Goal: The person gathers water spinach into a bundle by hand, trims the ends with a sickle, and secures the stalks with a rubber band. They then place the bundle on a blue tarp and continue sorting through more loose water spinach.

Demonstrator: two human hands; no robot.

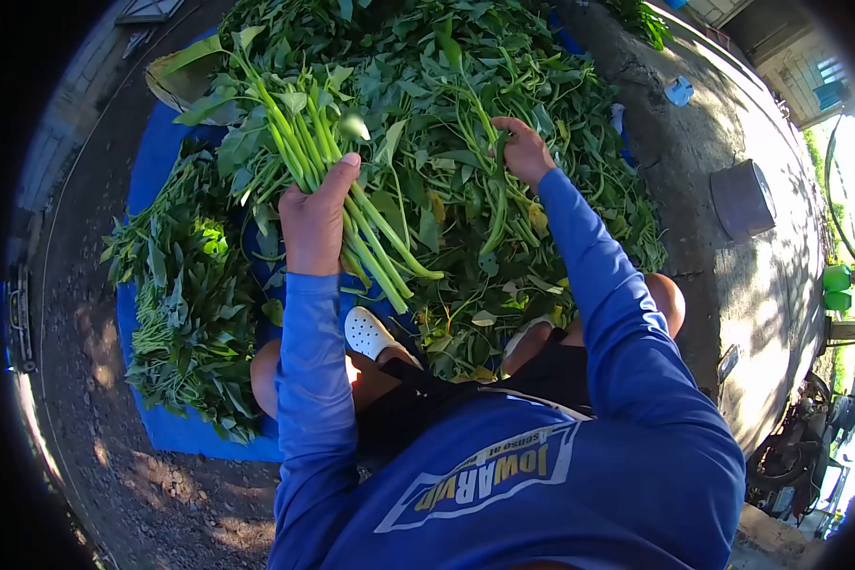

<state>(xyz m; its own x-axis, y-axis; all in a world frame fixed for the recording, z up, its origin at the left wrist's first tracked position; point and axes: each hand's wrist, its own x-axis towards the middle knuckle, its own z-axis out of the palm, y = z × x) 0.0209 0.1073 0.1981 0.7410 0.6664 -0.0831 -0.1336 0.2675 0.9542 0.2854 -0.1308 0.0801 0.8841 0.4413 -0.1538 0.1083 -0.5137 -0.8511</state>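
My left hand (315,217) is wrapped round a bunch of long green leafy stems (299,142) that look like water spinach, thumb on top. The leafy ends point up and away, and the bare stem ends stick out below the fist. To the right, my right hand (524,155) is closed on a green stem (501,195) at the heap, its fingertips partly hidden by leaves. Under and beyond both hands spreads a large heap of the same greens (399,71), with some yellow leaves in it.
A second pile of greens (185,304) lies left on a blue tarp (176,432). My white clog (366,332) stands at the heap's near edge. On the right are a concrete ledge (679,171), a brownish round container (743,199) and a parked motorbike (798,446).
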